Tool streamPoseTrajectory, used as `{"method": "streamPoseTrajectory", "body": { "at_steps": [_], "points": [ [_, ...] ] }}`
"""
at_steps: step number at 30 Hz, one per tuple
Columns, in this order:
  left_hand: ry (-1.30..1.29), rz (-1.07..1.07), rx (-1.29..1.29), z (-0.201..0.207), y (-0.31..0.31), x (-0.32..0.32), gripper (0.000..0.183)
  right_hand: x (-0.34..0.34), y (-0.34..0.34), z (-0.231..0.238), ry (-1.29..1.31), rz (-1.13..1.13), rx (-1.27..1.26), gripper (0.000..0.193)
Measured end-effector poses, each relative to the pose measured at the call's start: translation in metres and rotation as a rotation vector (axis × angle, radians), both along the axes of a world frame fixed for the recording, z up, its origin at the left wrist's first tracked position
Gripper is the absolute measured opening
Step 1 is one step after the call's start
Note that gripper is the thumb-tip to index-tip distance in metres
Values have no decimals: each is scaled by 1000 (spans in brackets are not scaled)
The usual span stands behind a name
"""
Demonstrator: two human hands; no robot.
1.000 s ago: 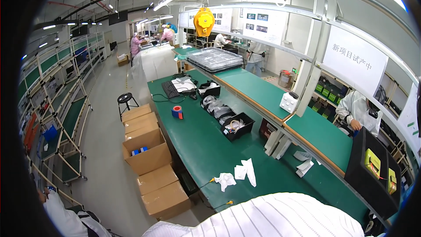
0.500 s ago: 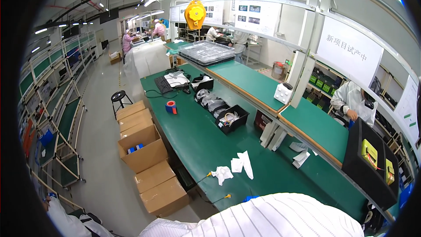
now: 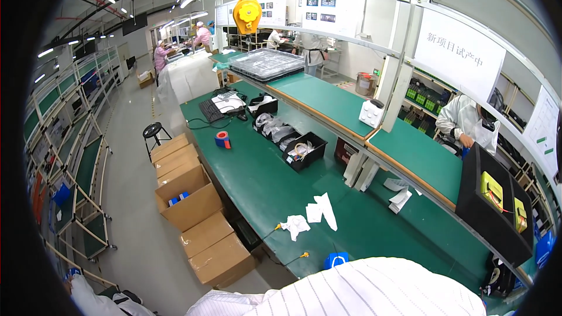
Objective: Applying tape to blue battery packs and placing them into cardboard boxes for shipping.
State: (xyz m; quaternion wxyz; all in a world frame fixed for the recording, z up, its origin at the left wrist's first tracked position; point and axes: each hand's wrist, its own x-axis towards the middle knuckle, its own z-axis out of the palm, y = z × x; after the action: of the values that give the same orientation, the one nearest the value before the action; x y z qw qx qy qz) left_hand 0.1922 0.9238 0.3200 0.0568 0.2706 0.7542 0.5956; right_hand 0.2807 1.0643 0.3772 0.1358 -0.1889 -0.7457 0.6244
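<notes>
Neither of my hands shows in the head view. My white striped sleeve [image 3: 374,289] fills the lower edge and hides whatever lies below it. Just beyond the sleeve, a blue object with a white curved strip [image 3: 336,260] sits on the green workbench [image 3: 252,187]; its lower part is covered, and I cannot tell its kind. Nearby lie a crumpled white cloth [image 3: 295,226] and white paper strips [image 3: 323,210]. Two yellow-tipped cables [image 3: 304,255] reach over the bench's left edge.
Cardboard boxes [image 3: 205,244] line the bench's left side, one open with blue items inside. Black bins [image 3: 304,151], a tape roll [image 3: 223,139] and a keyboard [image 3: 212,111] stand farther back. A black foam tray [image 3: 489,210] holds yellow packs on the raised shelf. Another person [image 3: 462,120] works behind it.
The view has shifted slightly, so the bench things sit a little farther left. More of the blue object now shows past my sleeve.
</notes>
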Motion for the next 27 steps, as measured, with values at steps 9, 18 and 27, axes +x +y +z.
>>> {"method": "streamPoseTrajectory", "body": {
  "at_steps": [9,18,27],
  "points": [
    [85,-12,-36,16,10,10,15,23,7,-9,-74,6,-175,25],
    [328,51,-42,26,1,-12,11,3,-9,18,-33,-38,-206,15],
    [177,57,27,25,8,-13,13,20,-7,27,12,-22,101,24]
  ]
}}
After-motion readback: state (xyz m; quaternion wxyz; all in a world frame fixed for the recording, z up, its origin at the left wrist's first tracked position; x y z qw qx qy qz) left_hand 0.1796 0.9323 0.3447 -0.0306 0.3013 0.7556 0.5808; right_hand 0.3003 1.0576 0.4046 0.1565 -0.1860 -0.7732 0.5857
